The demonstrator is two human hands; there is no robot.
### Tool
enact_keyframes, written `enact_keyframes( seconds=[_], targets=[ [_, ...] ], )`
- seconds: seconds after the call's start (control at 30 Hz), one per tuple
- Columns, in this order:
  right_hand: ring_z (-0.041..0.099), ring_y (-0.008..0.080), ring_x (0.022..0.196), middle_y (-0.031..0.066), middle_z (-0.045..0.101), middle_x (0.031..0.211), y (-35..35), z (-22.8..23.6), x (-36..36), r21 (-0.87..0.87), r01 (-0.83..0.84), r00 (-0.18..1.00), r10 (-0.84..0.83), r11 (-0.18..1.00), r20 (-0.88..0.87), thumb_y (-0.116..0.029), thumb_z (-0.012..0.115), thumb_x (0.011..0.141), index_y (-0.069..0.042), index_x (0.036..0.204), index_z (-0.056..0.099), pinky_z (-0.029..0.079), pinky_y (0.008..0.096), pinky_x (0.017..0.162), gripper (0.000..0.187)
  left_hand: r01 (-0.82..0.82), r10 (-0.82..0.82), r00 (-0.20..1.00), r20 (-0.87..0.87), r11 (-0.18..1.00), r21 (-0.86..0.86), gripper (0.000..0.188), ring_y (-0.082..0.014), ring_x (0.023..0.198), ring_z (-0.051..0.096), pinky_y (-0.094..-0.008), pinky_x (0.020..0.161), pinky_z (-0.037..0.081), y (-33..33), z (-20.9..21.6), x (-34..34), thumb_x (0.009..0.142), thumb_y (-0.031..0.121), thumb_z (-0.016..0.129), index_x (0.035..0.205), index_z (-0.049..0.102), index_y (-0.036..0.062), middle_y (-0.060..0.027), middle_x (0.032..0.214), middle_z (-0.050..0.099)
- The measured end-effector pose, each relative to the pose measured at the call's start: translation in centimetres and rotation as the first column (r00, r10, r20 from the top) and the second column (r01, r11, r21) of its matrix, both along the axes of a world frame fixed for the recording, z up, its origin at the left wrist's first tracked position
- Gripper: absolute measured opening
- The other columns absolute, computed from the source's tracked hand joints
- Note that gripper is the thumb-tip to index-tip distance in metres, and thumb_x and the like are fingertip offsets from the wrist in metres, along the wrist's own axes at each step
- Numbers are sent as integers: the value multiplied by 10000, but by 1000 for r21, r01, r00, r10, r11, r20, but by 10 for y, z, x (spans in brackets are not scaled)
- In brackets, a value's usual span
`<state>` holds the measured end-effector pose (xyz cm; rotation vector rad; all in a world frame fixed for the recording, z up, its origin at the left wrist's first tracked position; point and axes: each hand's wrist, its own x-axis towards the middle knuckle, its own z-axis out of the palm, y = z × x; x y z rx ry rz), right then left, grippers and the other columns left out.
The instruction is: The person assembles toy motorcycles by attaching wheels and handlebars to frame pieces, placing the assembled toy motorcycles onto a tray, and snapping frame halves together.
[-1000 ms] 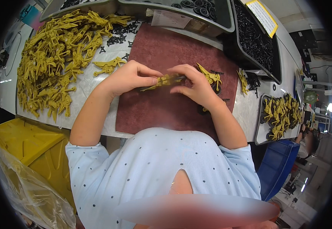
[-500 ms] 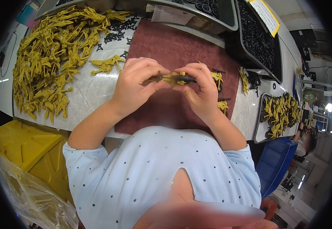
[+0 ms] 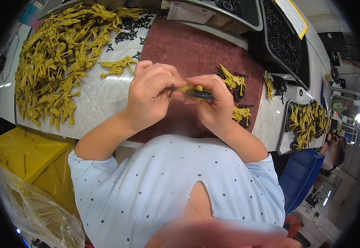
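Both my hands meet over a dark red mat [image 3: 180, 45], pinching one yellow toy motorcycle frame [image 3: 198, 88] between them. A black wheel [image 3: 199, 94] sits on its right end, by the fingers of my right hand [image 3: 215, 97]. My left hand [image 3: 153, 91] grips the other end, where a small dark part [image 3: 172, 91] shows at the fingertips. Much of the frame is hidden behind my fingers. Just right of my right hand lie two yellow frames with black wheels, an upper one [image 3: 234, 80] and a lower one [image 3: 242, 113].
A large heap of yellow frames [image 3: 60, 62] covers the left of the table; one loose frame [image 3: 118, 66] lies beside it, below small black parts [image 3: 132, 31]. Behind are a bin of wheels [image 3: 252, 22] and a black bin [image 3: 267, 53]. At right stands a tray [image 3: 282, 140] of wheeled frames.
My hands have turned the toy, so its wheel shows more broadly. The right hand has shifted slightly left and down, uncovering more of the upper wheeled frame on the mat.
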<state>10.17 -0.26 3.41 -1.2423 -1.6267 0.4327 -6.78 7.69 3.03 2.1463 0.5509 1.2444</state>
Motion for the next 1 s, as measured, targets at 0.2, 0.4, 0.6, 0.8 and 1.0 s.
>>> enact_keyframes(
  seconds=[0.2, 0.4, 0.6, 0.8, 1.0],
  targets=[
    [632, 235, 838, 99, 640, 944, -1, 0, 2, -99, 20, 982, -38, 995, -184, 25, 776, 702, -17, 1048, 629, 517, 307, 724, 379, 44, -40, 994, -106, 999, 31, 290, -231, 865, 629, -369, 850, 399, 13, 14, -4, 641, 16, 740, 914, 663, 75, -48, 870, 655],
    [630, 220, 860, 88, 653, 970, -2, -1, 9, -98, 11, 971, -34, 995, -236, -19, 804, 697, -29, 1050, 631, 514, 308, 745, 394, 42, -31, 992, -126, 996, 79, 341, -233, 860, 614, -362, 841, 400, 13, 5, -12, 642, 126, 786, 950, 648, 81, -49, 897, 643],
    [638, 241, 860, 103, 659, 965, 0, 3, 8, 24, -39, 993, 41, 999, -114, -47, 828, 675, -32, 1036, 629, 515, 322, 740, 412, -72, 91, 991, -96, 979, 189, 245, -222, 754, 565, -359, 749, 376, 2, 7, -9, 670, 82, 754, 871, 614, 76, -36, 790, 574],
    [647, 256, 861, 111, 660, 951, -2, 0, 9, 100, -26, 999, 28, 995, -20, -21, 830, 656, -25, 1029, 627, 519, 331, 732, 424, -60, 91, 985, -150, 978, 197, 246, -228, 750, 553, -366, 749, 370, 0, 10, -9, 651, 47, 742, 852, 603, 77, -28, 803, 560],
    [646, 262, 866, 116, 660, 963, -2, 2, 9, 128, -36, 998, 30, 991, 46, -5, 826, 655, -30, 1042, 629, 521, 331, 748, 434, 34, -30, 995, -98, 999, 39, 269, -224, 859, 593, -382, 815, 374, 2, 15, -1, 671, 36, 730, 918, 633, 83, -15, 857, 602]
  ],
)
